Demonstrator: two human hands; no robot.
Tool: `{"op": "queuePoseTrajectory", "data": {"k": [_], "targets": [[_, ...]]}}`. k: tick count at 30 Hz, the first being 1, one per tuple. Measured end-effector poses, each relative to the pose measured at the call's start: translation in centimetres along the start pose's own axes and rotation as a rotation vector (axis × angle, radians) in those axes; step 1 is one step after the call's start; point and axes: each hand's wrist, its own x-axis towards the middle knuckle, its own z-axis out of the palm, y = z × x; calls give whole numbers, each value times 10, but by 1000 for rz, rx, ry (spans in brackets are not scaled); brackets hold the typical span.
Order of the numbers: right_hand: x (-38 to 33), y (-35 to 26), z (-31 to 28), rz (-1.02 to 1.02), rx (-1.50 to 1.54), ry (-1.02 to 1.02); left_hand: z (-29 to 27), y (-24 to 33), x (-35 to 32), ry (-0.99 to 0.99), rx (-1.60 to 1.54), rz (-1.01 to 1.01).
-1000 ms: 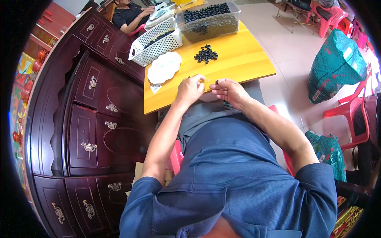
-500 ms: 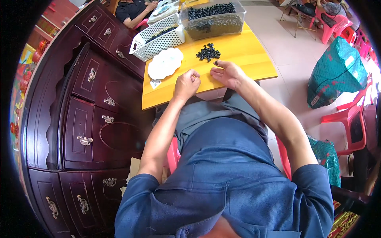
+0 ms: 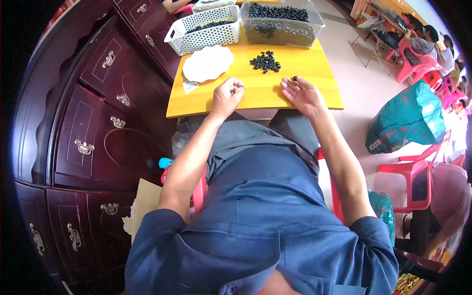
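Observation:
My left hand (image 3: 227,98) is closed at the near edge of the yellow table, its fingers curled in; what it holds, if anything, is hidden. To its right, my right hand (image 3: 307,97) has its palm turned up and fingers stretched out. A small black piece (image 3: 294,78) sits at its thumb tip; whether it is worn or held I cannot tell. Just beyond the hands, a loose pile of small black ring-like pieces (image 3: 265,62) lies on the table (image 3: 314,73). Beyond my left hand is a white scalloped plate (image 3: 208,64), with a small white label (image 3: 190,87) beside it.
A white perforated basket (image 3: 206,37) and a clear bin of black pieces (image 3: 280,32) stand at the table's far side. A dark wooden cabinet (image 3: 132,105) lines the left. On the right are a teal sack (image 3: 405,118) and a red chair (image 3: 408,172); people sit farther back.
The view has shifted. My right hand has drawn away from the left, toward the right, and its palm has turned up more. My left hand stays closed.

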Motion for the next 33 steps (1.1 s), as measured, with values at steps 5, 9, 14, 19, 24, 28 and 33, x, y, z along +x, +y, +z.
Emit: {"op": "queuePoseTrajectory", "data": {"k": [5, 9, 14, 19, 24, 28, 33], "targets": [[7, -13, -6, 12, 67, 24, 0, -4, -2, -44, -90, -25], [56, -59, -54, -300, 3, -177, 1, -2, -1, -71, -152, -63], [98, -101, -66, -987, -848, 386, 4, 4, 7, -119, -120, -58], [112, -53, -14, -856, -971, 216, -6, -3, -4, -83, -89, -81], [140, -24, 2, -809, -1023, 167, 0, 0, -1, -76, -100, -80], [153, -19, -2, -785, -869, 50, 4, 9, 1, -89, -77, -64], [143, -7, 17, -565, -674, 25, 1, 5, -4, -48, 11, -45]]}}
